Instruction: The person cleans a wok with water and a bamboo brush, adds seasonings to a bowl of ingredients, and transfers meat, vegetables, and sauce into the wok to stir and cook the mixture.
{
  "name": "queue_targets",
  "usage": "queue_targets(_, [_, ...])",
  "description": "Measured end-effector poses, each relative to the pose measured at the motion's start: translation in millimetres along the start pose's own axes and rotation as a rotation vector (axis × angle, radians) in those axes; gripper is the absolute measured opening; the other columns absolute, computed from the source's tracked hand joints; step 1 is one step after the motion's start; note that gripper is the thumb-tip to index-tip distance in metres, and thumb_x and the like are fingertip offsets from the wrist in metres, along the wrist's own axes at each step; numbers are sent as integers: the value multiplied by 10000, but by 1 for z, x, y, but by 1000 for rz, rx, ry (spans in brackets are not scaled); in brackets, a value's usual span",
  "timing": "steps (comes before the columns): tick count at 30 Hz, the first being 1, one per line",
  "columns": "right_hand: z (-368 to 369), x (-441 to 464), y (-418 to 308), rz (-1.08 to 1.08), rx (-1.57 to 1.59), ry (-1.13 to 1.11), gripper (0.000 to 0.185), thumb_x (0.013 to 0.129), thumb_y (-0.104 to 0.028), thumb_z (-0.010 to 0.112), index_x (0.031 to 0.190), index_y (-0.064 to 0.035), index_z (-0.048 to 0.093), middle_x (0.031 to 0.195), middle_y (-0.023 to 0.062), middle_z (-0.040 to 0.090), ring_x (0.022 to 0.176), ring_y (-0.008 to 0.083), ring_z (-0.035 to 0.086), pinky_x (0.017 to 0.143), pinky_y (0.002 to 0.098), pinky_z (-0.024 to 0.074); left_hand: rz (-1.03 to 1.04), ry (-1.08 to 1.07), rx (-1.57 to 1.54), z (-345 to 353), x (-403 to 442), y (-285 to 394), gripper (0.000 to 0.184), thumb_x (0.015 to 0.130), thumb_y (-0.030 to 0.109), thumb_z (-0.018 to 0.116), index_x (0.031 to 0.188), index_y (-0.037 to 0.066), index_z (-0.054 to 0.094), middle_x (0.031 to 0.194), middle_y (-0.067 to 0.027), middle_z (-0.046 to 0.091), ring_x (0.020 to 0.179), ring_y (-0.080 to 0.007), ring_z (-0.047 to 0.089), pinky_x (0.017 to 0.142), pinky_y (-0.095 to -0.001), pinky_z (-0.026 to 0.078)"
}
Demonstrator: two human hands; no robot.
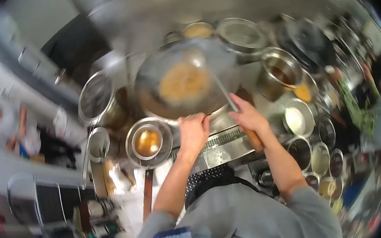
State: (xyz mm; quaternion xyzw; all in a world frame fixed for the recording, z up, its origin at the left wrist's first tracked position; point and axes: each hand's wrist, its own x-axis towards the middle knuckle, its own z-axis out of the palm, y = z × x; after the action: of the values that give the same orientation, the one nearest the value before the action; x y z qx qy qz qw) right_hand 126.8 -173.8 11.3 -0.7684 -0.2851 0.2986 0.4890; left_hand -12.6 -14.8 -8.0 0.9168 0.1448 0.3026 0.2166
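Note:
A large wok sits on the stove in front of me, with yellowish-brown food in its middle. My left hand is closed at the wok's near edge, gripping it. In my right hand, closed around the shaft, is a long ladle with a wooden handle end that sticks out below my fist. The ladle's round bowl is over the far part of the wok, blurred, so I cannot tell whether it touches the food.
Left of the wok, a strainer rests over a pot of brown liquid, beside a tall lidded pot. At right stand a steel pot, a bowl of white contents and several seasoning containers. Another person is at far left.

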Motion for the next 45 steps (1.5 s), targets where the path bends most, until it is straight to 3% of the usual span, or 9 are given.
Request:
queue_targets(5, [20,-12,11,25,213,-148,674,837,-99,599,1444,-26,316,723,66,588,465,116,510,424,276,435,-143,-162,-68,31,9,-25,190,869,186,619,731,55,624,686,-147,620,703,-357,605,707,-454,408])
queue_targets(8, [12,-30,11,18,316,-222,675,838,-87,590,1448,-28,309,630,29,528,458,112,507,422,273,433,6,-97,-31,2,-5,-4,210,870,188,624,733,30,611,688,-168,619,681,-375,589,681,-464,396])
queue_targets(12, [20,-34,9,-46,94,74,698,821,-60,565,1463,-37,290,657,63,559,443,122,508,429,286,438,-6,-112,101,31,5,-27,218,860,189,634,714,33,591,684,-163,620,678,-364,595,679,-452,396])
queue_targets(15, [15,-27,-1,-23,-111,163,723,814,-109,582,1453,12,266,847,185,634,479,194,572,479,344,479,-13,-149,57,10,-1,-14,217,864,206,631,731,37,599,687,-167,625,686,-366,602,685,-468,403])
queue_targets(19, [15,-27,-9,67,183,-41,641,860,-77,564,1448,-35,313,663,21,517,441,99,469,401,259,408,-64,-120,34,34,8,-22,209,882,232,604,763,63,637,735,-177,649,725,-371,625,716,-505,413])
queue_targets(23, [5,-17,5,94,526,-245,660,880,-45,580,1464,-34,273,642,-26,457,463,53,422,369,215,371,-17,-39,25,12,5,-12,182,808,157,671,678,47,609,670,-162,624,688,-365,612,671,-476,425])
queue_targets(31, [-6,7,4,23,113,-18,696,875,-53,568,1478,-13,222,702,-7,470,500,82,448,378,243,402,-46,35,-21,23,15,-14,195,808,165,659,674,35,606,665,-162,611,673,-361,599,673,-466,419])
queue_targets(36, [-6,6,3,118,590,-263,695,868,-16,561,1479,-16,228,706,-27,443,508,52,435,368,215,373,-102,-20,-8,26,11,-13,180,814,162,654,696,36,604,686,-157,619,714,-357,600,707,-458,406])
queue_targets(45, [6,23,6,57,309,-84,673,874,-47,546,1477,-35,246,645,0,457,482,79,443,390,246,407,-96,-30,-6,28,20,-23,190,830,149,640,688,34,588,699,-140,627,739,-349,601,724,-450,401])
